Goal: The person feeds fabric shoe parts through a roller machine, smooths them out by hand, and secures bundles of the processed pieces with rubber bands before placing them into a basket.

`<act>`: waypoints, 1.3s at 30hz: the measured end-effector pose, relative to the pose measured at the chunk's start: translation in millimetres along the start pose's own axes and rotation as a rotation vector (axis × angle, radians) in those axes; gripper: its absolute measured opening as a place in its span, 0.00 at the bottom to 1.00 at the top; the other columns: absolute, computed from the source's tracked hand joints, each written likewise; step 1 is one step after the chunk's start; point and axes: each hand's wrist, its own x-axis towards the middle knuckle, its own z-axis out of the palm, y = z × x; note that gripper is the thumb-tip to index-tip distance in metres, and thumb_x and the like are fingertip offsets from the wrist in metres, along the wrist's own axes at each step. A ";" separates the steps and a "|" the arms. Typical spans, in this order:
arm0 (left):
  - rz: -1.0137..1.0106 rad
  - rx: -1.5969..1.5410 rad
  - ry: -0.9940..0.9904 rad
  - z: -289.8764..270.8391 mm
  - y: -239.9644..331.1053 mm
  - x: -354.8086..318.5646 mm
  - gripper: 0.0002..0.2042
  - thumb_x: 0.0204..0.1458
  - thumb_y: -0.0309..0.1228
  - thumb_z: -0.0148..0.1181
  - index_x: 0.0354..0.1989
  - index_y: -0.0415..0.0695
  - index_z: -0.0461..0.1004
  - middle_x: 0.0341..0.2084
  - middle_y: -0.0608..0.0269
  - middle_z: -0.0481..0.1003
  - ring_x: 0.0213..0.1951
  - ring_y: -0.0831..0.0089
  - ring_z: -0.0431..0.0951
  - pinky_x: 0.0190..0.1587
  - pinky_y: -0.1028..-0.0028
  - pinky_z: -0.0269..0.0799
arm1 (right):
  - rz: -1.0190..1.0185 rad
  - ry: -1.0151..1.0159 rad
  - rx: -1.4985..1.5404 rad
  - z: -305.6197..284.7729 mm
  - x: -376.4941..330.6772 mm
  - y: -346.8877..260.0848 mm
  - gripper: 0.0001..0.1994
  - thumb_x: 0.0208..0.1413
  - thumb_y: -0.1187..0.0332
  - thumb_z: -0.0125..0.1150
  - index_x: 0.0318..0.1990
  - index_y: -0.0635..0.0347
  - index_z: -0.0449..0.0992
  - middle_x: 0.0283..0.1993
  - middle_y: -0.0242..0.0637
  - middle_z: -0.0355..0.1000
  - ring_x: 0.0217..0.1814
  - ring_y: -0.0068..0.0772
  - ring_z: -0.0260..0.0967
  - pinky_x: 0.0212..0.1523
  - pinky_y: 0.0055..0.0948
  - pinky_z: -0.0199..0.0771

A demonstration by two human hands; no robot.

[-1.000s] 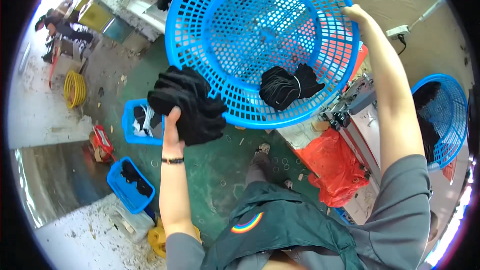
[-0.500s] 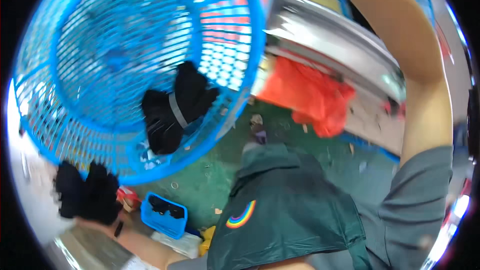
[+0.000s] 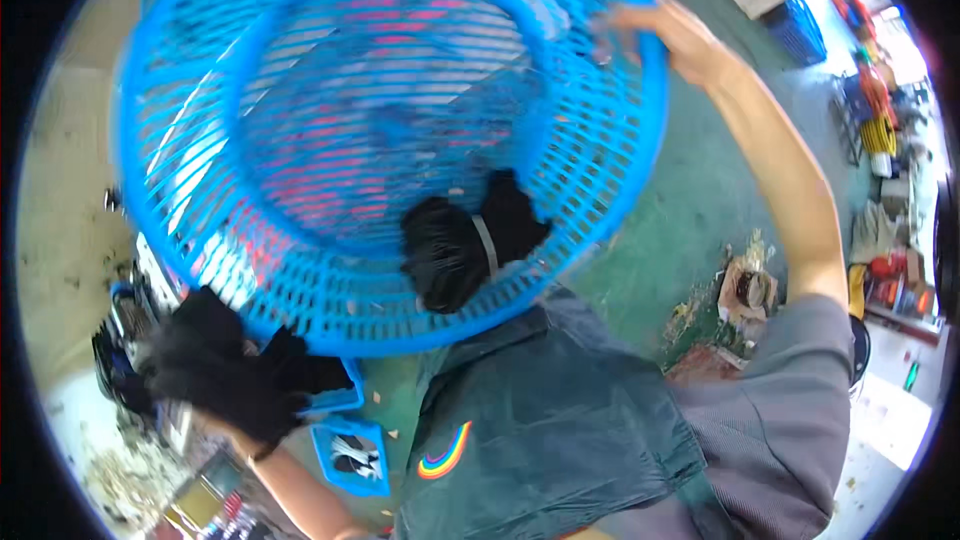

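A large round blue plastic basket (image 3: 330, 335) with slatted sides is tilted up in front of me, its open side facing me. My right hand (image 3: 680, 40) grips its upper right rim, fingers over the edge. Inside, on the lower wall, lies a black cloth bundle (image 3: 445, 250) tied with a pale grey band. At the lower left, my left hand (image 3: 215, 424) is closed on another bundle of black cloth (image 3: 220, 370), against or close to the basket's lower rim. That cloth covers most of the fingers, and motion blurs it.
Two small blue bins stand below the basket; the nearer bin (image 3: 350, 452) holds black and white pieces. A tan work surface (image 3: 75, 140) runs along the left. Debris (image 3: 745, 285) lies on the green floor at right, and shelves with tools (image 3: 900, 280) stand beyond.
The basket has shifted right in view with the bundle still inside, and the surroundings have swung round. My right hand now shows on the rim. My left hand still holds its black cloth.
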 end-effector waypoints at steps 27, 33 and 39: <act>-0.791 0.460 -0.117 178.8 -272.4 82.2 0.49 0.40 0.49 0.75 0.69 0.39 0.58 0.64 0.54 0.66 0.63 0.54 0.67 0.66 0.53 0.62 | 1.006 1.273 1.389 279.5 -202.1 801.0 0.18 0.51 0.71 0.62 0.51 0.56 0.71 0.50 0.34 0.75 0.35 0.29 0.73 0.25 0.26 0.69; -0.728 0.493 -0.091 207.9 -239.3 83.9 0.48 0.42 0.47 0.74 0.69 0.39 0.57 0.64 0.55 0.66 0.63 0.55 0.67 0.66 0.55 0.62 | 1.100 1.252 1.385 261.9 -196.7 729.4 0.16 0.58 0.59 0.60 0.50 0.52 0.73 0.39 0.31 0.77 0.32 0.25 0.72 0.29 0.22 0.74; -0.790 0.479 -0.233 241.4 -182.5 99.5 0.44 0.45 0.40 0.71 0.69 0.38 0.55 0.60 0.57 0.68 0.61 0.61 0.69 0.64 0.62 0.64 | 0.864 0.527 0.985 161.6 -136.7 543.9 0.21 0.63 0.57 0.54 0.59 0.58 0.70 0.55 0.42 0.75 0.58 0.34 0.72 0.53 0.36 0.75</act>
